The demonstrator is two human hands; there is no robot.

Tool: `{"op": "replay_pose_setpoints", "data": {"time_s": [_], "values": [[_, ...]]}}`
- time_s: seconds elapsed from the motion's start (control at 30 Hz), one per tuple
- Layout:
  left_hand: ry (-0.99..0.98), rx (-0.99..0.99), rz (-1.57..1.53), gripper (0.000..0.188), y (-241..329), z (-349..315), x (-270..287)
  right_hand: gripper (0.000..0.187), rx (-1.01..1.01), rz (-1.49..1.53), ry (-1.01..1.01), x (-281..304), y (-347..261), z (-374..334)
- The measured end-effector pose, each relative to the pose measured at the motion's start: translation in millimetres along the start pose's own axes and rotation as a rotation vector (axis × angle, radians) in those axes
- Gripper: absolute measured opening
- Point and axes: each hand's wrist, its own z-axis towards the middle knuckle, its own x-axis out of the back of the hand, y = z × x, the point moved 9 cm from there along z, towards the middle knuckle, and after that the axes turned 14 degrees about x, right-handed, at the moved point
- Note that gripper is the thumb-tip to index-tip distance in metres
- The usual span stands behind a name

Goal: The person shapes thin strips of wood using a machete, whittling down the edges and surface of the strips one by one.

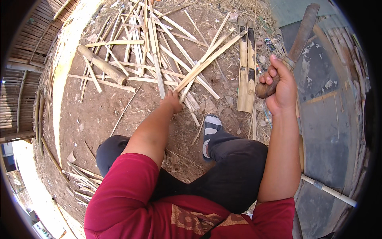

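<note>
My right hand (280,85) is raised at the right, its fingers wrapped around the dark wooden handle of a machete (300,38). The long, worn blade points up and away from me. Low over the ground, my left hand (172,101) is closed at the near end of a pale split bamboo strip (211,60), which slants up to the right. Its fingertips are partly hidden by the hand itself. Around and beyond it, many bamboo strips (153,47) lie crisscrossed in a loose heap on the dirt.
Left of the heap lies a thick bamboo pole (102,65). Two wide split bamboo halves (246,71) lie near my right foot (211,129). More strips (82,181) are at the lower left. A grey panel (322,107) stands on the right, a slatted bamboo wall (24,79) on the left.
</note>
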Motion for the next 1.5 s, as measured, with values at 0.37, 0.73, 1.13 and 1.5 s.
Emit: {"op": "replay_pose_setpoints", "data": {"time_s": [0.37,0.73,1.13,1.5], "values": [[-0.127,0.035,-0.061,0.054,15,4,-42,0.018,-0.034,-0.001,0.006,-1,10,3],[0.082,0.019,-0.313,0.047,37,-31,7,0.023,0.002,-0.166,-0.048,-9,9,0],[0.307,-0.134,-0.246,0.066,-1,-99,207,0.045,0.186,-0.770,-0.405,-34,-2,-10],[0.646,-0.117,-0.657,0.048,-121,-314,244,0.044,0.569,-1.208,-0.854,-103,-54,-95]]}}
